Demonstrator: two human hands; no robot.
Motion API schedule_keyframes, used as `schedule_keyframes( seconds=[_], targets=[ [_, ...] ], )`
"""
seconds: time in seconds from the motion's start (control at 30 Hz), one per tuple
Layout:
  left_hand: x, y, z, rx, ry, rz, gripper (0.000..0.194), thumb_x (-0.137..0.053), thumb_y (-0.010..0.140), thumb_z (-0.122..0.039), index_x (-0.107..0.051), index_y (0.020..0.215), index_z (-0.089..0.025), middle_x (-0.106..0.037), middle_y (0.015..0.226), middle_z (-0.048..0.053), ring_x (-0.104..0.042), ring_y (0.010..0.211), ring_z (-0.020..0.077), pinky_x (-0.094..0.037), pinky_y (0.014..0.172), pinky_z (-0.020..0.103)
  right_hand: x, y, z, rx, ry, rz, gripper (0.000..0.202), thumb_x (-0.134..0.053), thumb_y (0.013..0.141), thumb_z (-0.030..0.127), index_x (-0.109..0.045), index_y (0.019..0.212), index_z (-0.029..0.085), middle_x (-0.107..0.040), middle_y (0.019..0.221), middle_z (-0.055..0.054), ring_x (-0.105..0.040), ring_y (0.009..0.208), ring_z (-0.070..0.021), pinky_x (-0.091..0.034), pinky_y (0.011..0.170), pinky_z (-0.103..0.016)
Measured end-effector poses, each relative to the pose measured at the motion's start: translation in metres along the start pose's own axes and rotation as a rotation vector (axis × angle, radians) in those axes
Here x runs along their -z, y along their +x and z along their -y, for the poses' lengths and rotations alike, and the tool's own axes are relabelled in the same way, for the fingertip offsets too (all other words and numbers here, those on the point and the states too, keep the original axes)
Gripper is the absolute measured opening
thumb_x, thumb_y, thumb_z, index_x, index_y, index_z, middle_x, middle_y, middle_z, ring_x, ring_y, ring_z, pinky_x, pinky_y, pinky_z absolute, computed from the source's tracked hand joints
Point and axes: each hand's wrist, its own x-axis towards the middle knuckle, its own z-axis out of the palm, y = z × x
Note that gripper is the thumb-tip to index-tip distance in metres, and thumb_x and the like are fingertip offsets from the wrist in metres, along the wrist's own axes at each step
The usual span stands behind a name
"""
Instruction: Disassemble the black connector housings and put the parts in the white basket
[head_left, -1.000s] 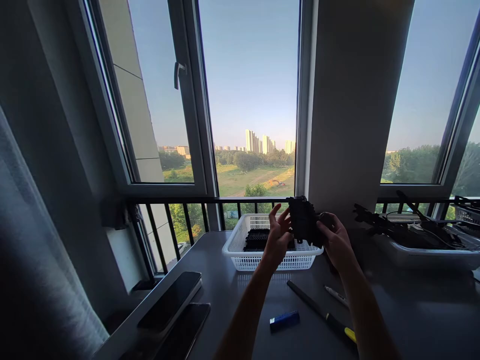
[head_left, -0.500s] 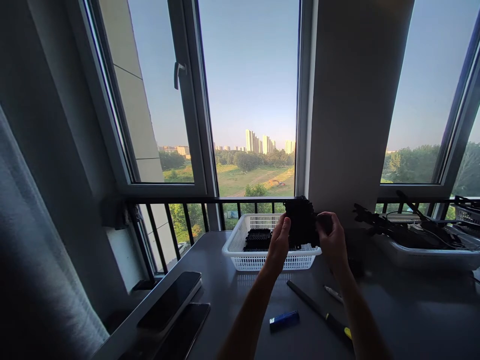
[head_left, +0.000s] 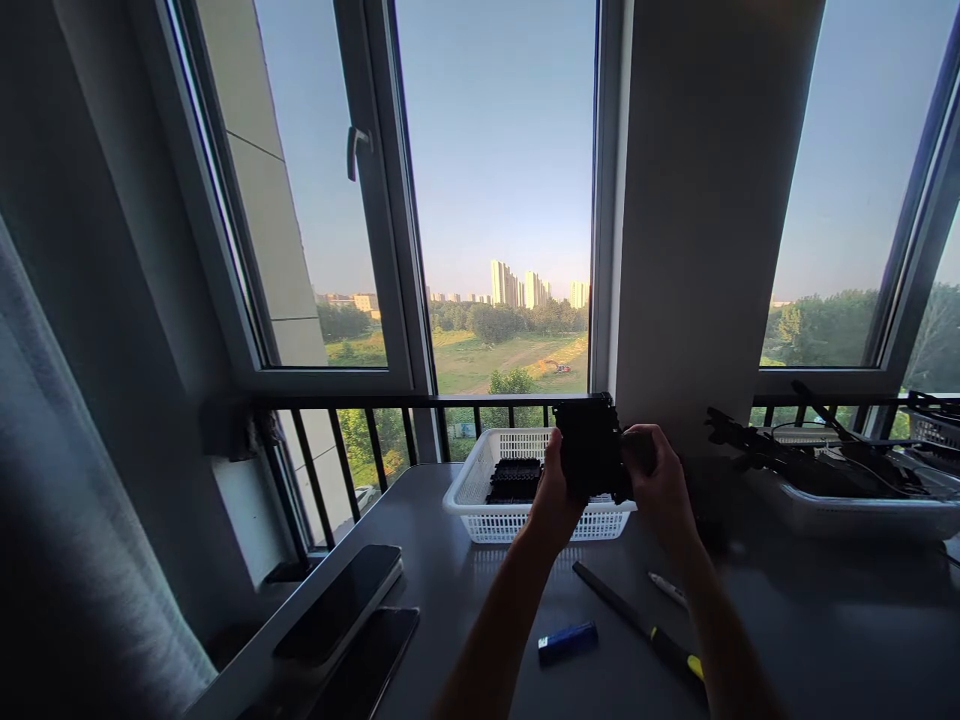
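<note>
Between my hands is a flat, roughly square black part [head_left: 589,448] with notched edges, held upright above the right side of a white plastic basket [head_left: 551,522]. My left hand [head_left: 555,490] grips its left edge, thumb on the near face. At its right edge, the fingers of my right hand [head_left: 658,475] are curled and closed against it; the fingertips are in shadow. Another black ribbed part [head_left: 515,480] lies inside the basket. The held part is too dark to make out its exact kind.
Nearer on the grey table [head_left: 465,640] lie a blue lighter-like object [head_left: 568,642], a black tool with a yellow-marked handle [head_left: 637,622] and a pen-like item [head_left: 666,588]. Two phones [head_left: 341,605] rest at left. A clear tray [head_left: 862,510] holding black parts and cables stands at right.
The black part has shifted slightly left and turned a little, showing its face more squarely. My left hand has moved with it, and both hands keep their hold.
</note>
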Motion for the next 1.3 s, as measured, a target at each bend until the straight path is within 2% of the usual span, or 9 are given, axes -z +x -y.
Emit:
schedule_keyframes(
  seconds=[0.13, 0.27, 0.33, 0.4, 0.53, 0.67, 0.87, 1.0, 1.3],
  targets=[
    [0.015, -0.004, -0.002, -0.172, 0.205, -0.053, 0.085, -0.078, 0.061, -0.012, -0.044, 0.138, -0.024, -0.073, 0.096, 0.003, -0.066, 0.098, 0.0223, -0.045, 0.097, 0.031, -0.002, 0.000, -0.001, -0.032, -0.027, 0.049, 0.022, -0.054, 0.083, 0.036, -0.055, 0.098, 0.020, -0.065, 0.083, -0.004, -0.060, 0.073, -0.0193, -0.047, 0.067, -0.030],
    [0.019, -0.002, -0.006, -0.161, 0.255, -0.052, 0.102, -0.077, 0.052, -0.002, -0.037, 0.142, -0.026, -0.073, 0.081, -0.001, -0.067, 0.086, 0.0230, -0.046, 0.094, 0.034, 0.001, 0.001, -0.003, -0.084, 0.021, 0.058, 0.025, -0.054, 0.083, 0.040, -0.054, 0.100, 0.021, -0.061, 0.077, -0.001, -0.057, 0.065, -0.0165, -0.047, 0.061, -0.028],
    [0.014, -0.001, -0.011, -0.055, 0.152, -0.001, 0.099, -0.077, 0.055, -0.007, -0.035, 0.143, -0.026, -0.074, 0.086, 0.000, -0.068, 0.087, 0.0221, -0.047, 0.094, 0.034, 0.004, 0.002, -0.004, -0.116, 0.068, 0.034, 0.026, -0.049, 0.086, 0.042, -0.054, 0.100, 0.020, -0.057, 0.070, 0.001, -0.054, 0.059, -0.0151, -0.046, 0.056, -0.027],
    [0.009, 0.000, -0.018, 0.064, 0.043, 0.057, 0.076, -0.073, 0.067, -0.025, -0.043, 0.137, -0.020, -0.075, 0.092, 0.004, -0.069, 0.092, 0.0235, -0.048, 0.093, 0.035, 0.008, 0.004, -0.004, -0.124, 0.097, 0.006, 0.026, -0.045, 0.088, 0.042, -0.055, 0.097, 0.020, -0.055, 0.066, 0.002, -0.051, 0.056, -0.0142, -0.044, 0.052, -0.026],
    [0.003, 0.004, -0.026, 0.245, -0.134, 0.036, 0.057, -0.053, 0.079, -0.058, -0.064, 0.108, -0.011, -0.074, 0.083, 0.010, -0.070, 0.084, 0.0269, -0.055, 0.078, 0.037, 0.013, 0.007, -0.003, -0.082, 0.086, -0.050, 0.026, -0.045, 0.087, 0.041, -0.058, 0.091, 0.019, -0.056, 0.066, 0.002, -0.050, 0.055, -0.0134, -0.043, 0.051, -0.025],
    [0.007, 0.006, -0.023, 0.286, -0.179, -0.038, 0.049, -0.055, 0.079, -0.059, -0.066, 0.100, -0.016, -0.071, 0.072, 0.006, -0.069, 0.072, 0.0223, -0.055, 0.066, 0.031, 0.013, 0.006, -0.003, -0.037, 0.028, -0.067, 0.029, -0.049, 0.087, 0.042, -0.063, 0.094, 0.018, -0.060, 0.069, 0.000, -0.053, 0.059, -0.0145, -0.044, 0.055, -0.026],
    [0.004, 0.004, -0.021, 0.302, -0.154, 0.011, 0.053, -0.053, 0.080, -0.061, -0.066, 0.104, -0.016, -0.068, 0.065, 0.006, -0.068, 0.068, 0.0230, -0.053, 0.058, 0.030, 0.011, 0.002, 0.003, 0.072, -0.084, -0.219, 0.031, -0.053, 0.089, 0.041, -0.068, 0.103, 0.017, -0.067, 0.096, -0.009, -0.063, 0.079, -0.0195, -0.050, 0.072, -0.032],
    [-0.002, 0.001, -0.020, 0.306, -0.135, 0.046, 0.050, -0.054, 0.081, -0.057, -0.065, 0.106, -0.015, -0.069, 0.067, 0.006, -0.068, 0.068, 0.0224, -0.054, 0.059, 0.030, 0.009, -0.002, 0.010, 0.203, -0.210, -0.279, 0.027, -0.053, 0.092, 0.039, -0.069, 0.103, 0.020, -0.066, 0.092, -0.008, -0.064, 0.080, -0.0195, -0.050, 0.073, -0.031],
    [0.001, 0.002, -0.018, 0.186, -0.079, -0.002, 0.048, -0.056, 0.080, -0.056, -0.066, 0.102, -0.015, -0.068, 0.064, 0.004, -0.065, 0.060, 0.0200, -0.053, 0.057, 0.029, 0.006, -0.002, -0.001, 0.325, -0.364, 0.046, 0.039, -0.042, 0.093, 0.022, -0.062, 0.126, 0.025, -0.061, 0.106, -0.009, -0.063, 0.088, -0.0196, -0.052, 0.078, -0.032]
  ],
)
